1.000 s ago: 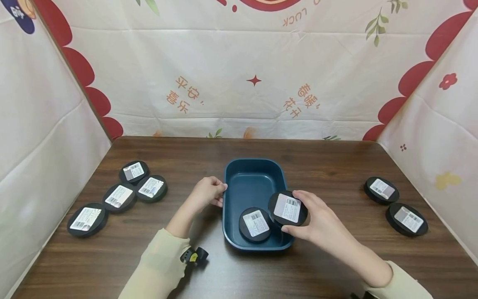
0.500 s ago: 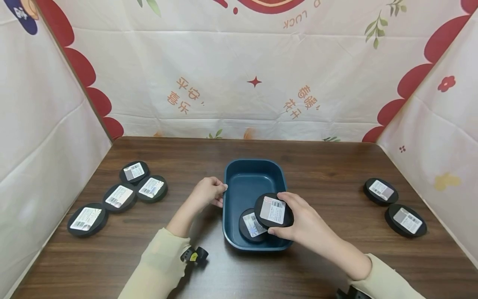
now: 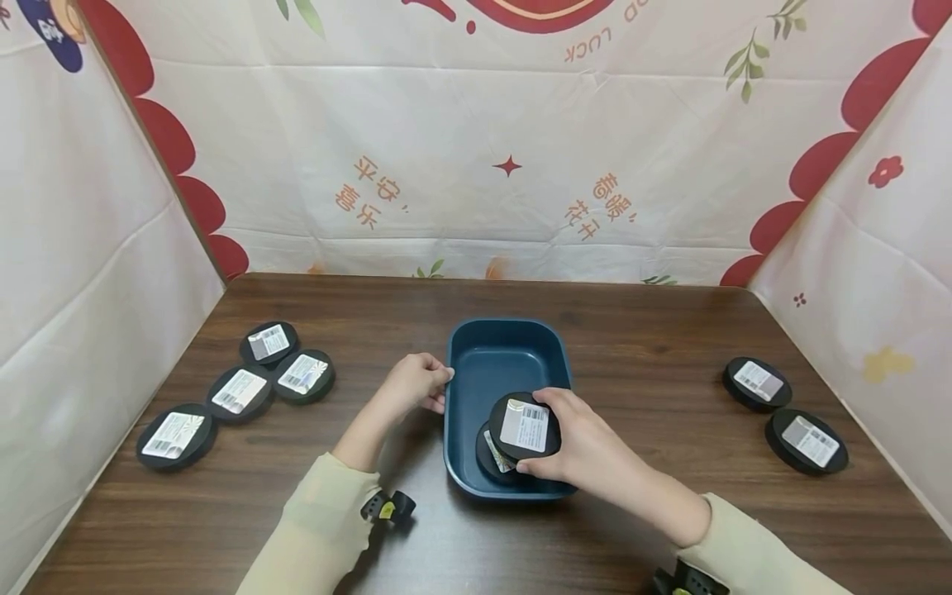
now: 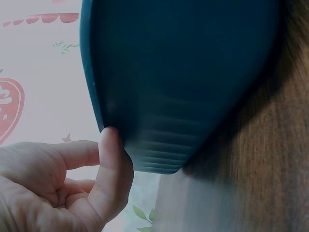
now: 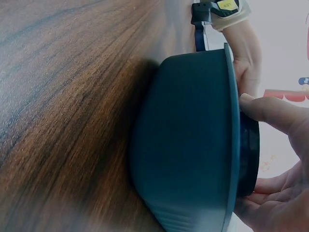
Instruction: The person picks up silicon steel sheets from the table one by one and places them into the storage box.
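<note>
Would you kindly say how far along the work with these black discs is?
Looks done: one round black disc with a white label lies in the oblong dark blue tray. In hand: the right hand holds a second disc, partly hiding the first; the left hand pinches the tray's rim. Apparently left: four more discs lie at left, two others at right.

One dark-blue oblong tray with rounded corners (image 3: 494, 372). One brown wood-grain table (image 3: 669, 330). Flat round black discs with white barcode labels (image 3: 240, 394): eight total. Four at table's left, two at right, one lower disc (image 3: 493, 460) in tray, one held disc (image 3: 524, 426). Bare hands: two, left hand (image 3: 411, 386), right hand (image 3: 583, 440). Pale-yellow sleeves (image 3: 312, 525): two. Black wrist-worn devices (image 3: 385, 507): two.
</note>
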`<control>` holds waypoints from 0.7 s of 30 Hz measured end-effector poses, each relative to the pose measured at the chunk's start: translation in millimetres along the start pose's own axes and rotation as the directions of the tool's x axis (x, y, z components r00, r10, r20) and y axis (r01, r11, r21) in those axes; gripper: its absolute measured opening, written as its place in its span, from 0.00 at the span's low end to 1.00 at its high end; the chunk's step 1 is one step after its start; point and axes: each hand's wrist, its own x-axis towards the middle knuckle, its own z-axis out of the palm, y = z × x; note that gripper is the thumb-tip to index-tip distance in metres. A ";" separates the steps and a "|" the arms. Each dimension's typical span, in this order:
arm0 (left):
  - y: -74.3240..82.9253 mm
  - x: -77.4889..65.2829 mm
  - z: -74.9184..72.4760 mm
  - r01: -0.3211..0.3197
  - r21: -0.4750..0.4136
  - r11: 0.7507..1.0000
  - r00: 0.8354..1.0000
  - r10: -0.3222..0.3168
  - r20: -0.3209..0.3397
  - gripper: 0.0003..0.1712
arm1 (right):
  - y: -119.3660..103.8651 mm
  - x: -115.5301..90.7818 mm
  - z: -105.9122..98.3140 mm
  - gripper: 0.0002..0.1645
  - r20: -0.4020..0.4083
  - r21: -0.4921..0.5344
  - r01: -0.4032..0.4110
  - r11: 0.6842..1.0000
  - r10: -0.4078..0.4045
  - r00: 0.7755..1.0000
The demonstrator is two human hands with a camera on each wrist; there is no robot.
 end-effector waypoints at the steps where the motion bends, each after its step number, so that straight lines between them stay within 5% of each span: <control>1: 0.0 0.1 0.1 0.000 -0.002 1.000 1.000 0.000 0.002 0.09 | -0.2 0.9 1.3 0.50 0.004 0.000 0.007 1.000 -0.007 1.000; 21: 0.1 -0.6 0.9 -0.004 -0.001 1.000 1.000 0.004 -0.005 0.09 | -6.0 7.5 16.0 0.50 0.102 0.000 0.039 0.999 -0.039 0.994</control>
